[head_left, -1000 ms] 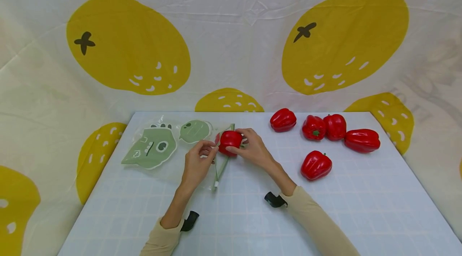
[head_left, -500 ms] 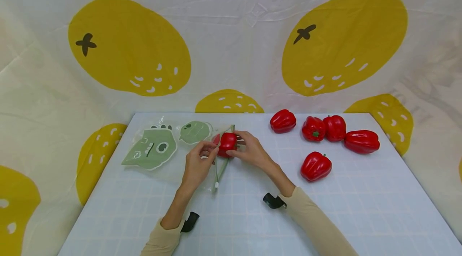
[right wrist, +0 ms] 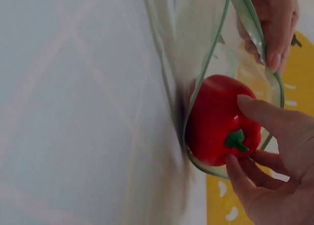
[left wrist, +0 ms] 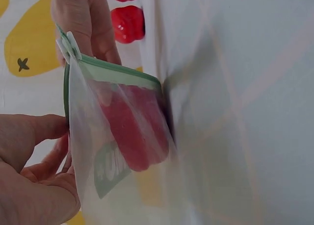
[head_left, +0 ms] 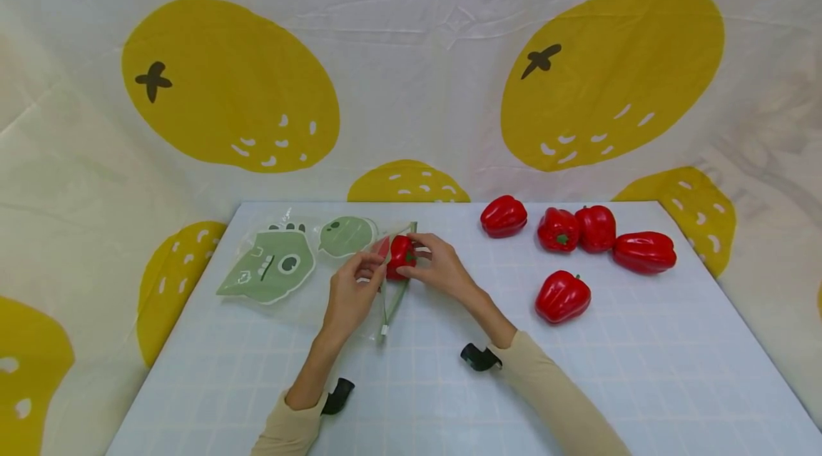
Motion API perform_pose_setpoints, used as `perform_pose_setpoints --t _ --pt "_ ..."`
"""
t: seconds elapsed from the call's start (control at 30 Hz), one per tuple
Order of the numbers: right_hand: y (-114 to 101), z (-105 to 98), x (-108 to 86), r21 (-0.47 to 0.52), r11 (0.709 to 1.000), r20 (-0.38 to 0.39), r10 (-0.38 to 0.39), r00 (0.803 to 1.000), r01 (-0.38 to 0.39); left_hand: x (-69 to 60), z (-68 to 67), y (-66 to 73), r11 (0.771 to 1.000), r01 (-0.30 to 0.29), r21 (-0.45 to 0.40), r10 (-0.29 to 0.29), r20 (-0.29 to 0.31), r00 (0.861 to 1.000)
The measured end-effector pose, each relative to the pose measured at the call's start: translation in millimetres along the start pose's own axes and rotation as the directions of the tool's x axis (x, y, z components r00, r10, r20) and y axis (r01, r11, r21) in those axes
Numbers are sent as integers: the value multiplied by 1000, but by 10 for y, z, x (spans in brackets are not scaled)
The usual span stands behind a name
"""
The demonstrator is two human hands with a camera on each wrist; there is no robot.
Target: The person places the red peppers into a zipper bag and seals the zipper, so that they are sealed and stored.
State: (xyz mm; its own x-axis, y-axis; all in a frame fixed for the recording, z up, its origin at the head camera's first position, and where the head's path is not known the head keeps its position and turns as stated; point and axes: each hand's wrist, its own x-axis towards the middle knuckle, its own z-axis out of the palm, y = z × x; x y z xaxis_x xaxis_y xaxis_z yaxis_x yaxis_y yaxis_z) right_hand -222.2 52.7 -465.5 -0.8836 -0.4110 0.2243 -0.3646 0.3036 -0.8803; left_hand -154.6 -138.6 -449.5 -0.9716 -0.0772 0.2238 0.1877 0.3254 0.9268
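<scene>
A clear bag with green dinosaur prints [head_left: 282, 263] lies on its side at the left, its green-edged mouth held apart. My left hand [head_left: 352, 292] pinches the upper edge of that mouth, also visible in the left wrist view [left wrist: 37, 171]. A red pepper [right wrist: 221, 119] is partly within the mouth, its green stem facing outward. My right hand [head_left: 446, 270] grips this pepper by the stem end, thumb on one side and fingers on the other. Through the film the pepper's body [left wrist: 135, 127] shows in the left wrist view.
Several red peppers are on the right part of the table: one at the back [head_left: 504, 216], a touching group [head_left: 596, 228] farther right, and one nearer the front [head_left: 562, 297]. A patterned cloth [head_left: 420, 85] hangs behind the table [head_left: 437, 399].
My right hand has moved left, taking the pepper farther into the bag's mouth, and its stem has turned into view. My left hand has stayed nearly still at the edge.
</scene>
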Motion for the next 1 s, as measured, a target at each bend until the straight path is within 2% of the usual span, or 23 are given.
perform_pose_setpoints --t 0.17,0.4,0.77,1.0 --pt "9 57 39 6 1000 -36 7 999 -7 -1 -2 13 1000 -2 5 2 8 1000" --pt "38 143 87 51 998 -93 41 995 -37 3 10 19 1000 -3 -21 3 -14 1000" --pt "23 267 170 80 996 -123 36 992 -26 -5 3 61 1000 -27 -4 27 -17 999" --pt "24 343 232 97 995 -130 37 991 -25 -3 0 57 999 -38 -38 37 -18 999"
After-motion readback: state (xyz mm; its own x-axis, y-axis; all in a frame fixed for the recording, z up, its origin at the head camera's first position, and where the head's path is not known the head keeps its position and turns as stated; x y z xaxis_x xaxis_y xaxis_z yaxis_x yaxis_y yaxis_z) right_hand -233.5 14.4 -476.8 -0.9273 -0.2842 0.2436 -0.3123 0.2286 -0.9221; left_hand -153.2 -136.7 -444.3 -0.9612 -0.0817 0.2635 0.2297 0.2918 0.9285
